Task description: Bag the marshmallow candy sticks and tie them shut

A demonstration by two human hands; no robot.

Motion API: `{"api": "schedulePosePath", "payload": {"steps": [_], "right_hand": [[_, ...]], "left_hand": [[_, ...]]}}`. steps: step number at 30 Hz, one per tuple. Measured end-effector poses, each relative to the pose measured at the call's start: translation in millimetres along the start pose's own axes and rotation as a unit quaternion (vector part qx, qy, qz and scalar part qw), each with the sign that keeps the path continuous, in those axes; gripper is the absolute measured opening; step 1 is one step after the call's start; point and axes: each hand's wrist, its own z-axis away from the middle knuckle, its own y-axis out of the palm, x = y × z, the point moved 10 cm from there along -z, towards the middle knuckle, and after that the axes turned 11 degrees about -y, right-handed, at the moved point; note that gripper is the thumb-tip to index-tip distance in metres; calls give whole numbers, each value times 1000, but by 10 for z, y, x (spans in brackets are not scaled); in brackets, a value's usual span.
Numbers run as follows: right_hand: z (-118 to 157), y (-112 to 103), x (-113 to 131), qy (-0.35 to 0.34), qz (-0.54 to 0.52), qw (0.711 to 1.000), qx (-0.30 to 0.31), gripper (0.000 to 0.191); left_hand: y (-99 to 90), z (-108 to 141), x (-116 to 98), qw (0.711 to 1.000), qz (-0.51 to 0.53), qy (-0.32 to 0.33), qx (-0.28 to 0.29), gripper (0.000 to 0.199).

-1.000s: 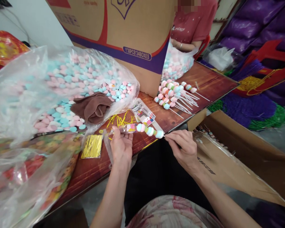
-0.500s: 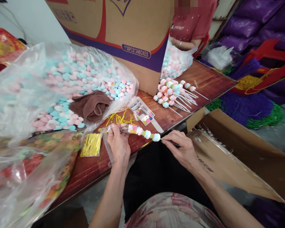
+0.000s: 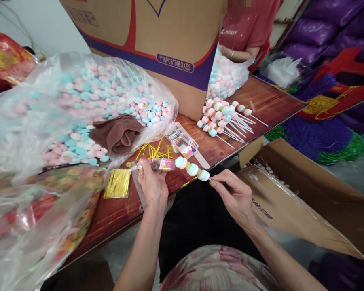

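My left hand (image 3: 153,184) pinches a clear printed wrapper (image 3: 164,164) above the table's front edge. Pink, blue and green candies on a skewer (image 3: 193,169) stand out from the wrapper's right end. My right hand (image 3: 232,192) grips the bare stick end of that skewer between thumb and fingers. Beside my left hand lies a pack of gold twist ties (image 3: 117,183), with loose gold ties (image 3: 154,150) behind it. A stack of small printed bags (image 3: 182,140) rests just beyond the skewer.
A big bag of candies (image 3: 109,89) and a brown cloth (image 3: 117,133) lie at left. Finished skewers (image 3: 220,117) are piled beside a large carton (image 3: 176,40). An open cardboard box (image 3: 306,194) stands at right. Another person (image 3: 245,30) sits behind the table.
My right hand has shifted slightly right with the skewer. More of its candies now show outside the wrapper, while my left hand stays nearly in place.
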Motion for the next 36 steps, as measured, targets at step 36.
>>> {"api": "schedulePosePath", "payload": {"steps": [36], "right_hand": [[30, 268, -177, 65, 5, 993, 98, 18]], "left_hand": [[48, 159, -122, 977, -155, 146, -22, 39]]}}
